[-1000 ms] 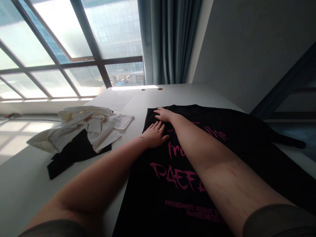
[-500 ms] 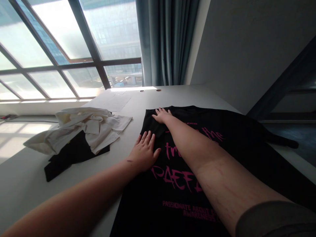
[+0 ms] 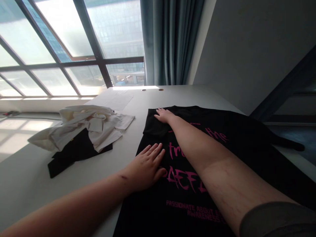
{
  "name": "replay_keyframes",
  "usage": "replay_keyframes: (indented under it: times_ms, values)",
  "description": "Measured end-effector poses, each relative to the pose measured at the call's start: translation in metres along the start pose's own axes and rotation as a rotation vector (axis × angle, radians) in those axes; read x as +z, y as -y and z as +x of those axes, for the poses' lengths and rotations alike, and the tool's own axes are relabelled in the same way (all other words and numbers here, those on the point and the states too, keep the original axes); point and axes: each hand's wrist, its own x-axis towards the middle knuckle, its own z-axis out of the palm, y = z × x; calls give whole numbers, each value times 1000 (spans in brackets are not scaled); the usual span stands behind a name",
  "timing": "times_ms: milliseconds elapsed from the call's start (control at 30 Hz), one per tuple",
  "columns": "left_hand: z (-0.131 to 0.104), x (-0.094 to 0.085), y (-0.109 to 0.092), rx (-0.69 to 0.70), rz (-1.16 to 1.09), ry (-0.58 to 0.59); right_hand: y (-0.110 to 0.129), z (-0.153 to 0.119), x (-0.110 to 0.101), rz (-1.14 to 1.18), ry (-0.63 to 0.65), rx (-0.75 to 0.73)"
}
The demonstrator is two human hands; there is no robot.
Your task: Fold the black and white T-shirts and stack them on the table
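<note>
A black garment [image 3: 237, 148] with pink lettering lies spread on the white table [image 3: 81, 191]. Its left side edge runs under my left hand [image 3: 148, 166], which rests flat on the cloth beside the lettering with its fingers stretched out. Farther up, my right hand [image 3: 164, 115] lies on the upper left part of the garment, fingers spread. A piece of black cloth is folded over at that corner, between the two hands. The right forearm crosses over and hides part of the lettering. Neither hand holds anything.
To the left lie a crumpled white garment [image 3: 98, 123] and a black cloth [image 3: 76, 148] partly under it. Papers [image 3: 119, 100] are near the table's far left edge. Behind stand a window and a blue-grey curtain [image 3: 170, 42]; a grey wall is at the right.
My left hand has moved down the garment, toward me, away from the folded black piece. My right hand stays at the upper corner. The whole view has shifted slightly.
</note>
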Motion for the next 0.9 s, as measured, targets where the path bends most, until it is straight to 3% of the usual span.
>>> replay_keyframes:
  times_ms: [233,333,433,600,733,800,900]
  values:
    - [4,-13,1,14,-59,127,1,-15,-5,5,-134,0]
    - [3,-11,1,10,-70,122,-5,-36,-4,36,-226,32]
    - [1,-9,1,12,-84,91,-26,-70,-3,50,-236,95]
    - [-3,-10,2,14,-122,79,-107,-154,-11,-76,-217,223]
    - [-6,-13,4,12,-174,79,-190,-225,-23,-146,-185,512]
    - [-7,-15,4,9,-183,76,-223,-251,-25,-181,-212,620]
    - [-8,-17,4,3,-198,73,-259,-276,-22,-197,-269,666]
